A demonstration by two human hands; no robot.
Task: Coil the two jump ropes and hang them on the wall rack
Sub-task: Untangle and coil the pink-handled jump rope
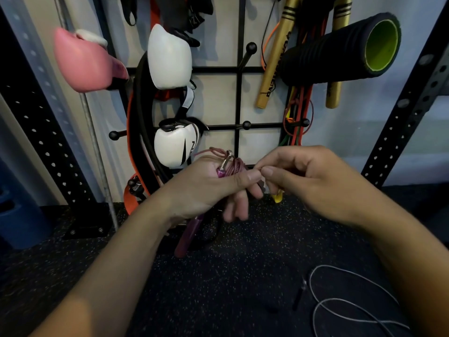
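My left hand (213, 188) grips a bundled pink jump rope (230, 164), its magenta handle tip and metal swivel sticking up above my fingers. A second pink handle (188, 237) hangs down below that hand. My right hand (313, 183) pinches the rope's thin cord right beside my left thumb. A grey jump rope (340, 300) lies in loose loops on the dark floor at lower right, its black handle (300, 294) next to it. The black wall rack (239, 98) with ball-tipped pegs is straight ahead above my hands.
Pink (82, 62) and white boxing gloves (170, 57), orange and black bands (138, 122), gold sticks (277, 54) and a black foam roller (340, 49) fill the rack. Bare pegs (246, 125) stick out at its middle. Perforated black steel uprights (46, 137) stand at both sides.
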